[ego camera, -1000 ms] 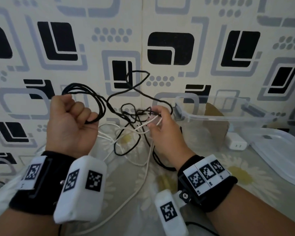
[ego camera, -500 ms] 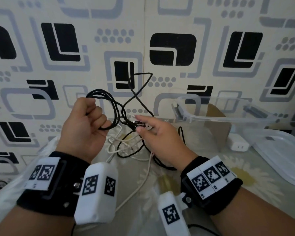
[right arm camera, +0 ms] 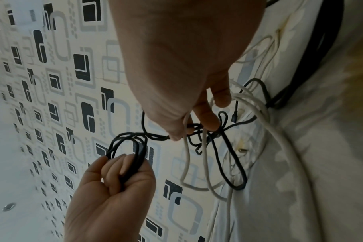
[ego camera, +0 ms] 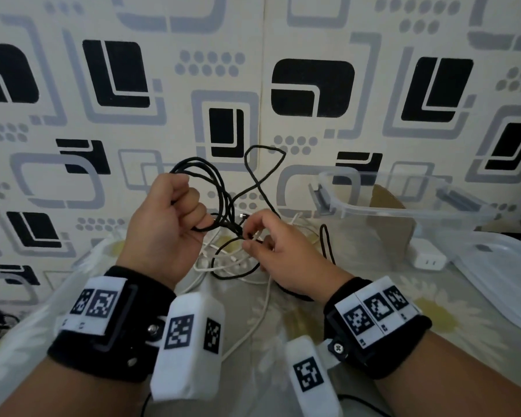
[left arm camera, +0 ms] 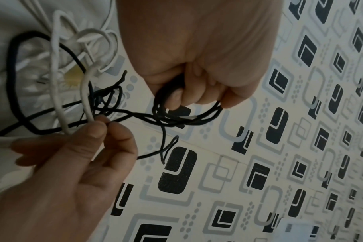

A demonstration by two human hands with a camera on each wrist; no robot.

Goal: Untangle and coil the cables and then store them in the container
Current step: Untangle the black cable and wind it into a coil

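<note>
My left hand (ego camera: 175, 218) is raised as a fist and grips several coiled loops of a thin black cable (ego camera: 220, 188); the same grip shows in the left wrist view (left arm camera: 189, 98) and the right wrist view (right arm camera: 122, 170). Just to its right, my right hand (ego camera: 253, 236) pinches the black cable at a knot where it tangles with white cables (ego camera: 223, 260), seen close up as the right hand (right arm camera: 189, 129) and the knot (left arm camera: 101, 98). A loose black loop (ego camera: 265, 158) sticks up behind. The clear plastic container (ego camera: 403, 206) stands open at the right.
A white charger plug (ego camera: 427, 258) lies beside a brown cardboard piece (ego camera: 394, 233) by the container. The container's clear lid (ego camera: 512, 284) lies at the far right. The patterned wall (ego camera: 253, 85) is close behind. The cables rest on a flower-print cloth (ego camera: 403, 311).
Both hands have moved closer together and slightly right. The left fist brought its black coil toward the knot, and the right hand's fingers have closed onto the tangle.
</note>
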